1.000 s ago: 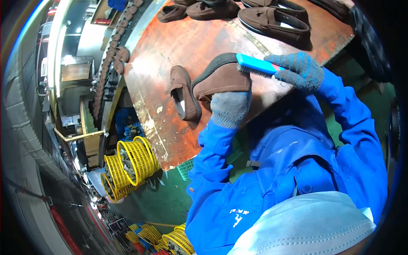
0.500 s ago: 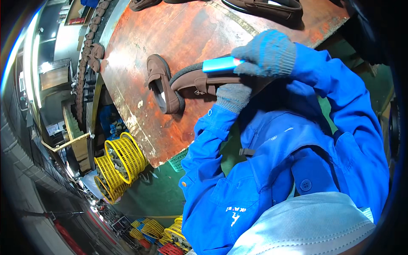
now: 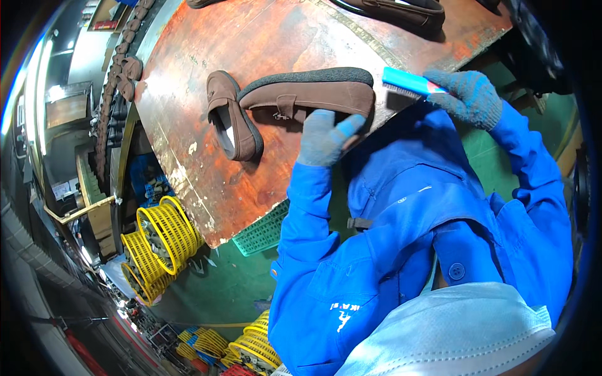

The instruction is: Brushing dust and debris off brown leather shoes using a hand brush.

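My left hand (image 3: 321, 141), in a grey and blue work glove, grips a brown loafer (image 3: 326, 95) by its opening. The loafer lies on its side, dark sole edge up and facing away, toe to the left. In my gloved right hand (image 3: 469, 99) is a blue-backed brush (image 3: 402, 81), its dark bristles facing down. The brush hangs right of the shoe's heel, apart from it, by the table edge. A second brown loafer (image 3: 248, 135) stands left of the first, near its toe, sole down.
More brown shoes (image 3: 414, 15) sit at the far side of the worn reddish table (image 3: 182, 119). Below its left edge are a green basket (image 3: 263, 230) and yellow round baskets (image 3: 169, 235). Along the left runs a line of shoes (image 3: 103, 119).
The brush has come off the shoe and moved right with my right hand. The loafer has turned so more of its side shows, and my left hand has shifted slightly left.
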A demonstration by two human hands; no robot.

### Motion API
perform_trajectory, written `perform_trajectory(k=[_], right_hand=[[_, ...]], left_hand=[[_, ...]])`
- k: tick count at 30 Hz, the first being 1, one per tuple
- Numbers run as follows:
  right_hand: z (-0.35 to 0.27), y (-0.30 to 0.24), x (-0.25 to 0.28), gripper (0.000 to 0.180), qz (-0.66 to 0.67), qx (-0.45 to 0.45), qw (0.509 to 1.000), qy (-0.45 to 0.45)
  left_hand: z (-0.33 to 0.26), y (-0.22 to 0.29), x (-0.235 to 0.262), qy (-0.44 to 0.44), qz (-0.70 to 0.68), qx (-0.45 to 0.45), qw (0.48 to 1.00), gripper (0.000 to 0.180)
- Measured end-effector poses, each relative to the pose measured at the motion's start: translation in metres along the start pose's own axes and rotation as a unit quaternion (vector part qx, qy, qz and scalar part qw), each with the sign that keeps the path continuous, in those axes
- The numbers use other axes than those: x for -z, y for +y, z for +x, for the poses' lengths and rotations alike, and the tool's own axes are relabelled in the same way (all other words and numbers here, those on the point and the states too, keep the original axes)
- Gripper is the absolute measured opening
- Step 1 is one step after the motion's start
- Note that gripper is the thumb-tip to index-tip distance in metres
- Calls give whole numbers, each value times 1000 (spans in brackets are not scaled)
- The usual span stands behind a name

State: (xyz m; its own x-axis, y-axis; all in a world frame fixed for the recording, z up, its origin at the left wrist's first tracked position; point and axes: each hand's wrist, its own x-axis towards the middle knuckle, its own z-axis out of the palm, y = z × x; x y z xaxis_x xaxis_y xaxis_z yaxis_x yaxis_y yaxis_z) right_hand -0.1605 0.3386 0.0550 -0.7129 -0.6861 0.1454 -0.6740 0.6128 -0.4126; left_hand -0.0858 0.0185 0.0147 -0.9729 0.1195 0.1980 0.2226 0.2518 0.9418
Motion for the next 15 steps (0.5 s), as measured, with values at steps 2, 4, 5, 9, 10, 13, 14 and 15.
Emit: perform_trajectory(k=[2,4,5,9,10,13,14,15], right_hand=[[8,-26,3,46,111,-56,992,6],[21,-42,2,46,82,-33,996,5],[32,-52,-1,43,78,1,996,33],[79,-91,-13,39,37,84,995,39],[87,-100,-17,39,37,85,995,39],[88,-105,-27,36,-60,133,989,28],[75,-101,-20,36,-62,134,989,31],[57,-95,-11,34,-79,120,990,7]], left_hand=[[-7,13,-1,56,-247,239,937,28],[-12,-11,1,33,-270,203,941,28],[-19,-26,8,-13,-72,93,993,30],[-8,-16,-3,18,-322,216,921,32],[-8,-15,-6,56,-318,182,929,33],[-7,-9,-10,84,-355,156,918,37],[-7,-6,-8,82,-396,160,900,38],[-5,-12,-5,67,-331,206,919,34]])
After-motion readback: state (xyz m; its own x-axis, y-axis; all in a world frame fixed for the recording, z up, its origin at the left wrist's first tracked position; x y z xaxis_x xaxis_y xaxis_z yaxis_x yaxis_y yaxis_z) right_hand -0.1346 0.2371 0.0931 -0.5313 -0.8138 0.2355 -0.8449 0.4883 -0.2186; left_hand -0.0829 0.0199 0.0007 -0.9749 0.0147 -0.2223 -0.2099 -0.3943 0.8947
